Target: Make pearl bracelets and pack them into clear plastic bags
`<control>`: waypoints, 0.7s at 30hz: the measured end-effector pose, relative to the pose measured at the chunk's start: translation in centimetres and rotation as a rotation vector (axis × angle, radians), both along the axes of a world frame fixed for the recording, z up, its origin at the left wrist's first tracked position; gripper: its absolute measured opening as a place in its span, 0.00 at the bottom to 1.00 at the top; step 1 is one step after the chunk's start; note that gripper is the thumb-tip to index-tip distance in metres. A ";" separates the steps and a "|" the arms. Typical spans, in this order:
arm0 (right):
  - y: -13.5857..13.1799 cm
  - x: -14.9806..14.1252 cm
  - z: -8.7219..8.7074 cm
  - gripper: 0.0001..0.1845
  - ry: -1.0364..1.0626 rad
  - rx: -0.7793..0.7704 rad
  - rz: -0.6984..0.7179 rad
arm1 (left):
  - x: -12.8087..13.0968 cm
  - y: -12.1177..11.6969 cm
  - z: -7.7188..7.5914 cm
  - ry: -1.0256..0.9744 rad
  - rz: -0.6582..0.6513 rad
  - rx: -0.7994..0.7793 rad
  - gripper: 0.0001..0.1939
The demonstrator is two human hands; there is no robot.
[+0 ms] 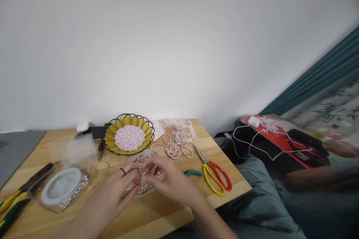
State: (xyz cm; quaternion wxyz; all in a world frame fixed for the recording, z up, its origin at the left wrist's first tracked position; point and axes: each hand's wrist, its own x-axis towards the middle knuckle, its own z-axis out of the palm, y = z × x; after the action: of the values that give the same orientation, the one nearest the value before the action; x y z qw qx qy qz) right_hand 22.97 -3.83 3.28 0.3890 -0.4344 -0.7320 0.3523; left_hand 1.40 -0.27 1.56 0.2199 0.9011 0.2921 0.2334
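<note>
My left hand and my right hand meet over a small clear dish of pink pearl beads near the table's front edge. Both hands have their fingers pinched together at the dish, and what they pinch is too small to make out. A dark ring sits on a finger of my left hand. Behind the dish stands a yellow wire-rimmed bowl filled with loose pink beads. Several finished bead bracelets lie to the right of the bowl.
The wooden table also bears red-and-yellow scissors, a teal-handled tool, a clear box with a spool, and green-yellow pliers. To the right lie a red box with a white cable and charger, and another person's arm.
</note>
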 end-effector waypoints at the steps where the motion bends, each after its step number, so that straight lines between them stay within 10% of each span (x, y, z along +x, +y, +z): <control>1: 0.6 1.0 0.1 0.13 0.007 -0.022 0.084 | -0.2 0.1 -0.1 0.027 0.022 0.008 0.08; 6: 6.8 7.2 -1.6 0.15 -0.558 0.147 -0.199 | -0.9 0.6 -0.2 0.077 0.054 0.016 0.10; 10: 11.4 9.7 -4.4 0.14 -0.771 0.107 -0.123 | -1.0 0.4 -0.1 0.016 0.045 0.056 0.10; 21: 12.3 11.2 -3.4 0.11 -0.838 0.161 0.065 | -1.6 0.6 -1.0 0.026 0.101 -0.049 0.09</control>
State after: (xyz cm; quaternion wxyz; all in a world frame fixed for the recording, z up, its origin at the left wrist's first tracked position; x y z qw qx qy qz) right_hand 34.17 8.47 -0.09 0.0793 -0.4852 -0.8651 0.0992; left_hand -0.19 0.31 0.53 0.2260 0.8824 0.3458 0.2251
